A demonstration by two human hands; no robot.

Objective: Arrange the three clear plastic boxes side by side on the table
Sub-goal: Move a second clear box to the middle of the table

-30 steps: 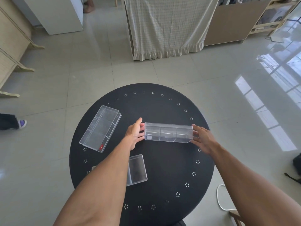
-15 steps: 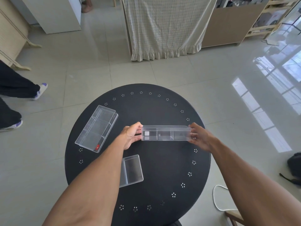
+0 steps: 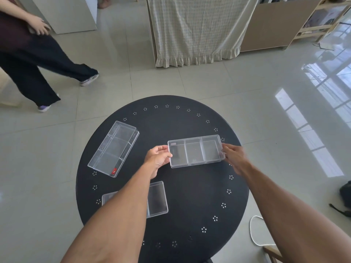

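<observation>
A clear plastic box with three compartments point(image 3: 195, 151) is held by its two short ends over the middle of the round black table point(image 3: 190, 196). My left hand point(image 3: 157, 159) grips its left end and my right hand point(image 3: 234, 157) grips its right end. Its broad face is turned up toward me. A second clear box point(image 3: 113, 149) with a red sticker lies slanted at the table's left. The third clear box point(image 3: 156, 199) lies near the front left, partly hidden under my left forearm.
A person in dark trousers point(image 3: 32, 59) walks across the tiled floor at the upper left. A curtained stand point(image 3: 195, 29) and wooden shelves point(image 3: 311, 21) stand beyond the table. A white cable point(image 3: 253, 230) and a dark bag point(image 3: 345, 194) lie on the floor at right.
The held box has turned from edge-on to showing its broad face. The person at the left has walked further into view.
</observation>
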